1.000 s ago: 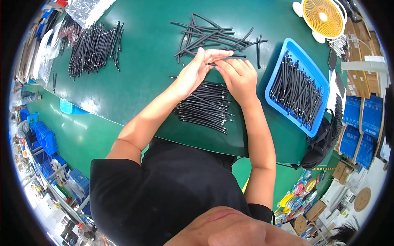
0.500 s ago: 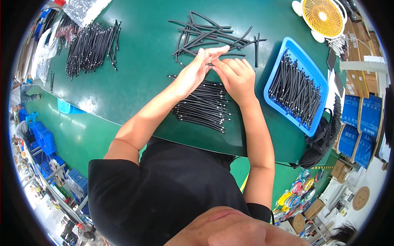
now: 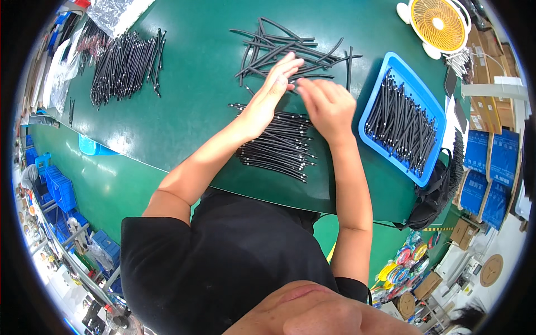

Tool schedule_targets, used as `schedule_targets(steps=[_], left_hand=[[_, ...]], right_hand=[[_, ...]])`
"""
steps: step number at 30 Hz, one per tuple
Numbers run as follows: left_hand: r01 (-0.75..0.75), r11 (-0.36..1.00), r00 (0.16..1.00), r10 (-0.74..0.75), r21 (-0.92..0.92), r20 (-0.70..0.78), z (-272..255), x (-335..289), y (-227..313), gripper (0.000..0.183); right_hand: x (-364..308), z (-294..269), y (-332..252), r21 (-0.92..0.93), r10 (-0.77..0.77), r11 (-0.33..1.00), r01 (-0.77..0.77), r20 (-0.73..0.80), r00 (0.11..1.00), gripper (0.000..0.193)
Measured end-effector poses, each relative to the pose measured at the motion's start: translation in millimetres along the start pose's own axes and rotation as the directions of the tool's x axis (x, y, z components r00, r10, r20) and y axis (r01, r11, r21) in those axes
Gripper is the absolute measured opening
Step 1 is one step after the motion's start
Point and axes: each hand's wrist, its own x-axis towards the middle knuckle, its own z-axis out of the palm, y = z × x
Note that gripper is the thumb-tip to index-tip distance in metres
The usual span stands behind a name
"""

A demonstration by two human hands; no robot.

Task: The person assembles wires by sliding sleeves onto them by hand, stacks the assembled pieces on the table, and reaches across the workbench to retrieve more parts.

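My left hand (image 3: 274, 88) lies stretched out with its fingers flat, the tips resting on a loose scatter of black tubes (image 3: 279, 44) on the green table (image 3: 195, 100). My right hand (image 3: 326, 106) is just to its right. Its fingers curl down toward the left fingertips, and what they pinch is hidden. Under both wrists lies a neat row of thin black cables (image 3: 279, 148) with small metal ends.
A blue tray (image 3: 373, 101) with several black cables stands at the right. Another heap of black cables (image 3: 125, 61) lies at the far left, with plastic bags beside it. A yellow fan (image 3: 440, 19) stands at the back right. Blue boxes are stacked off the table's right edge.
Both hands have moved away from me, from above the cable row to the edge of the loose tubes. My left fingers have straightened out over the tubes.
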Motion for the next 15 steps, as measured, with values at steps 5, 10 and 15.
schedule_targets(steps=[5,10,15], left_hand=[[-0.236,0.727,0.972,0.189,0.645,0.142,-5,-1,14,0.036],[-0.376,0.594,0.912,0.102,0.711,0.397,5,-8,13,0.024],[-0.319,0.607,0.916,0.001,0.728,0.401,1,-10,16,0.014]], right_hand=[[5,-49,31,-0.306,0.451,0.759,-0.574,-0.388,0.803,0.013],[-11,-96,52,-0.274,0.628,0.518,-0.810,-0.521,0.578,0.023],[-25,-93,80,0.581,0.812,0.584,-0.568,-0.399,0.426,0.027]])
